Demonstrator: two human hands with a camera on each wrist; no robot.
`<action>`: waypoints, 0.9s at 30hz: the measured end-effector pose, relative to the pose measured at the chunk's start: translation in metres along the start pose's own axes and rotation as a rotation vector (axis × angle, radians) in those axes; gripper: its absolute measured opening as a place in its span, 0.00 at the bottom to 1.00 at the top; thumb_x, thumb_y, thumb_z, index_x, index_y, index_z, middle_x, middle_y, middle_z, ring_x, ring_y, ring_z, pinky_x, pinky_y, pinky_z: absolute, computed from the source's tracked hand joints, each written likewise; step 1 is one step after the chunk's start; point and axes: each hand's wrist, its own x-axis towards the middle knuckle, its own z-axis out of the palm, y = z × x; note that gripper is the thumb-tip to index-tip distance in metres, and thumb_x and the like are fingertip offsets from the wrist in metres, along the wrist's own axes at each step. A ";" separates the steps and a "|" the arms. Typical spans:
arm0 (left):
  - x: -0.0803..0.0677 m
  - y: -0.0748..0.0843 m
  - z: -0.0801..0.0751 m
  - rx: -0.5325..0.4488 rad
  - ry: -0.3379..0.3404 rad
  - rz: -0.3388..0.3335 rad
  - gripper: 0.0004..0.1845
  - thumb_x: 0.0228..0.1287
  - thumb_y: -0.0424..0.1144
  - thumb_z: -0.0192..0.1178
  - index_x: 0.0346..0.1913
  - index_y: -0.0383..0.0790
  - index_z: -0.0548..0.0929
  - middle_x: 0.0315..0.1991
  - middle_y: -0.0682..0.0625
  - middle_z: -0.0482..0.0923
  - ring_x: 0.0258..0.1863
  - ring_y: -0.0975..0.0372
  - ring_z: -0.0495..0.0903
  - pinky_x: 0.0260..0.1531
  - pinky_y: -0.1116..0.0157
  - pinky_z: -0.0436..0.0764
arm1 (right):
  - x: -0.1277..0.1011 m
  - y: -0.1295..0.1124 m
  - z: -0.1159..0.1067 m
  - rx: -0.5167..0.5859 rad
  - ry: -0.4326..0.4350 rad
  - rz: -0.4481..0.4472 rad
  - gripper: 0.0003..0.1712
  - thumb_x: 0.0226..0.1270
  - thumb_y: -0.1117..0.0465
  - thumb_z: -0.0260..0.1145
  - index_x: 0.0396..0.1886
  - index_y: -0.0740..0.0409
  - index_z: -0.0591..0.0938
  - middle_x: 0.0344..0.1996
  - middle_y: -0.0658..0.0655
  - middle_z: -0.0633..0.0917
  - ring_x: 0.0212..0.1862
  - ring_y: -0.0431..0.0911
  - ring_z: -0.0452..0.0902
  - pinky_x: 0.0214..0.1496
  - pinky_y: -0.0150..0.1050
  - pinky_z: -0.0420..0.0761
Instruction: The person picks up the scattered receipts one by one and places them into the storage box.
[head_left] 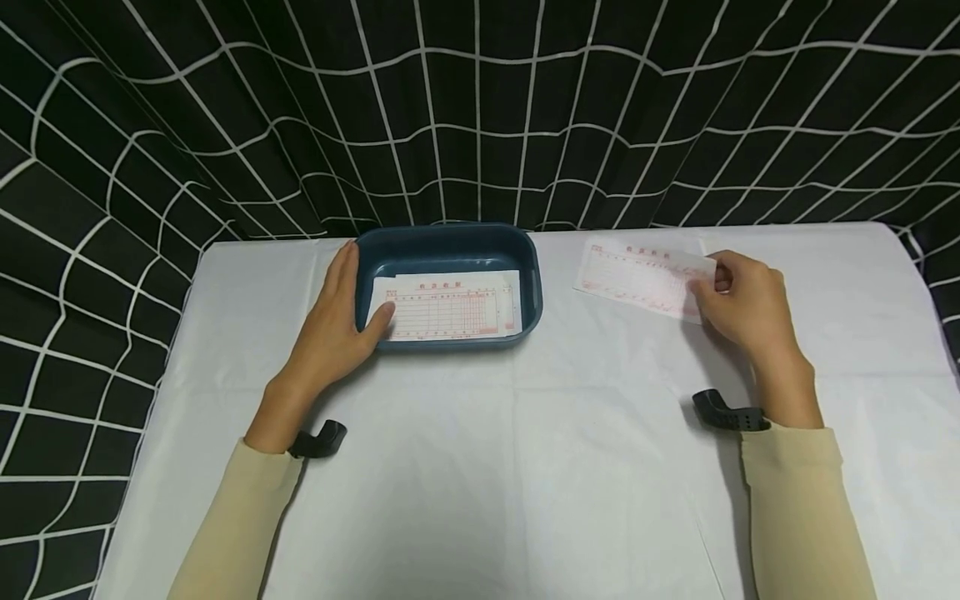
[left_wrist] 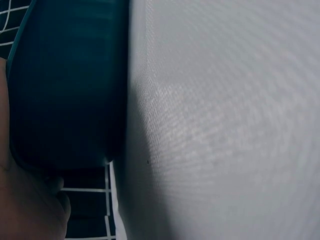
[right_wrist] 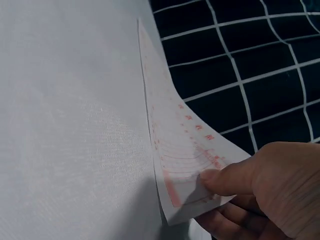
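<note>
A dark teal tray [head_left: 450, 242] stands at the back middle of the white-covered table, with a red-printed paper form [head_left: 446, 307] lying flat inside. My left hand [head_left: 337, 312] rests against the tray's left rim with straight fingers, its thumb over the edge on the form's left end. The left wrist view shows only the tray's outer wall [left_wrist: 65, 85] beside my palm. To the right, my right hand [head_left: 738, 304] pinches the right end of a second red-printed form [head_left: 637, 279] between thumb and fingers. That form [right_wrist: 175, 150] is lifted at the held end, its far edge down on the cloth.
A white cloth [head_left: 525, 467] covers the table. A black curtain with a white grid [head_left: 480, 108] hangs behind and round both sides. Black wrist mounts [head_left: 723, 412] sit at both cuffs.
</note>
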 end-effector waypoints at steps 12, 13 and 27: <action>0.000 0.000 -0.001 0.002 -0.008 -0.009 0.51 0.75 0.52 0.59 0.87 0.37 0.42 0.88 0.41 0.40 0.87 0.46 0.49 0.83 0.42 0.57 | -0.006 -0.015 -0.001 0.082 0.111 0.010 0.19 0.73 0.64 0.67 0.58 0.71 0.85 0.42 0.74 0.89 0.33 0.22 0.72 0.36 0.14 0.63; 0.000 0.000 -0.001 0.000 -0.010 -0.010 0.51 0.75 0.52 0.59 0.87 0.37 0.42 0.88 0.41 0.40 0.87 0.46 0.49 0.83 0.41 0.57 | -0.005 -0.018 0.000 0.105 0.134 0.006 0.19 0.72 0.65 0.68 0.58 0.71 0.85 0.41 0.74 0.89 0.31 0.17 0.69 0.36 0.12 0.64; 0.001 -0.001 -0.001 -0.002 -0.002 -0.011 0.50 0.75 0.53 0.58 0.87 0.37 0.42 0.89 0.42 0.40 0.87 0.46 0.50 0.83 0.42 0.58 | 0.002 -0.057 -0.003 0.374 0.253 0.021 0.12 0.68 0.66 0.74 0.46 0.71 0.89 0.27 0.35 0.87 0.31 0.17 0.79 0.38 0.15 0.79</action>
